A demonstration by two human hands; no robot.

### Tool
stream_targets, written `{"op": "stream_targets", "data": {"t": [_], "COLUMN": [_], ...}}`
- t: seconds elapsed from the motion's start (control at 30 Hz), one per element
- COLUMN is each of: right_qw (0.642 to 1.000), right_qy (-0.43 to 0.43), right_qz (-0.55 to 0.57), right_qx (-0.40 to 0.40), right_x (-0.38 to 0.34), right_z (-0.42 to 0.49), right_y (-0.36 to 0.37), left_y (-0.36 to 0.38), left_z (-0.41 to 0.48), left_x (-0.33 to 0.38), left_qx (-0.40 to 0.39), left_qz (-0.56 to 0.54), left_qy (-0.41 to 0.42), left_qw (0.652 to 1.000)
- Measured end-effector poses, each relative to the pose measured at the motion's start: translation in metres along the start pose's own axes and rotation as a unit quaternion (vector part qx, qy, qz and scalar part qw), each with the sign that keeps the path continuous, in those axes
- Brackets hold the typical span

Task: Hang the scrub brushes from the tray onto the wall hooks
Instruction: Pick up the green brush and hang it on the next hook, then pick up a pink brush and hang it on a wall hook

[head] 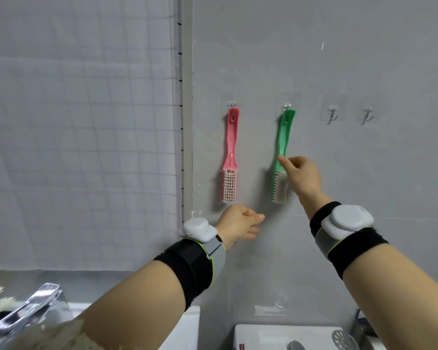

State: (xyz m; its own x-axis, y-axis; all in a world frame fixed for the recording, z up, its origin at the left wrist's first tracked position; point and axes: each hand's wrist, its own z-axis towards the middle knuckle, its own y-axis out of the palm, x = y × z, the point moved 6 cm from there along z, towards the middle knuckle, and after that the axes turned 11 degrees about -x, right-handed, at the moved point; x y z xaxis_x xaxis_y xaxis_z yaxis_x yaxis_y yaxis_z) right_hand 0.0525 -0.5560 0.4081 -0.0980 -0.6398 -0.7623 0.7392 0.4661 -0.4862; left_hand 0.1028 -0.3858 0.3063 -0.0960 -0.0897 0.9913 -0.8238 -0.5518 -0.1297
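Note:
A pink scrub brush (230,157) hangs bristles down from the leftmost clear wall hook (232,104). To its right, a green scrub brush (283,145) hangs slightly tilted from the second hook (286,106). My right hand (301,176) is beside the green brush's lower handle, fingertips touching it and fingers loosely curled. Below the pink brush my left hand (238,224) floats with curled fingers and holds nothing. Two hooks (332,112) (367,114) to the right carry nothing. The tray is out of view.
A white gridded curtain (81,132) covers the left side. A chrome faucet (28,309) stands at the lower left. A white appliance top (288,337) with a round metal strainer (345,340) lies at the bottom right.

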Motion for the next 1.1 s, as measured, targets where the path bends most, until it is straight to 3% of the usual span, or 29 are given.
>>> {"op": "stream_targets", "data": {"t": [0.27,0.47,0.67,0.87,1.0,1.1], "right_qw": [0.999,0.997,0.98,0.927,0.854,0.792], "right_qy": [0.004,0.032,0.08,0.128,0.135,0.165], "right_qz": [-0.031,-0.019,0.001,0.005,-0.095,-0.205], "right_qx": [0.042,-0.07,-0.183,-0.351,-0.494,-0.551], "right_x": [0.002,0.013,0.038,0.069,0.097,0.125], "right_z": [-0.065,-0.145,-0.236,-0.333,-0.399,-0.43], "right_y": [0.014,0.08,0.166,0.235,0.265,0.266], "left_y": [-0.007,-0.035,-0.072,-0.094,-0.098,-0.099], "left_z": [-0.058,-0.123,-0.194,-0.257,-0.29,-0.303], "left_x": [-0.033,-0.095,-0.168,-0.239,-0.272,-0.287], "left_qx": [-0.06,-0.066,-0.024,0.02,0.006,0.004], "left_qz": [0.053,0.047,0.047,0.099,0.175,0.189], "left_qy": [-0.045,-0.103,-0.154,-0.22,-0.245,-0.254], "left_qw": [0.996,0.991,0.987,0.97,0.954,0.949]}}
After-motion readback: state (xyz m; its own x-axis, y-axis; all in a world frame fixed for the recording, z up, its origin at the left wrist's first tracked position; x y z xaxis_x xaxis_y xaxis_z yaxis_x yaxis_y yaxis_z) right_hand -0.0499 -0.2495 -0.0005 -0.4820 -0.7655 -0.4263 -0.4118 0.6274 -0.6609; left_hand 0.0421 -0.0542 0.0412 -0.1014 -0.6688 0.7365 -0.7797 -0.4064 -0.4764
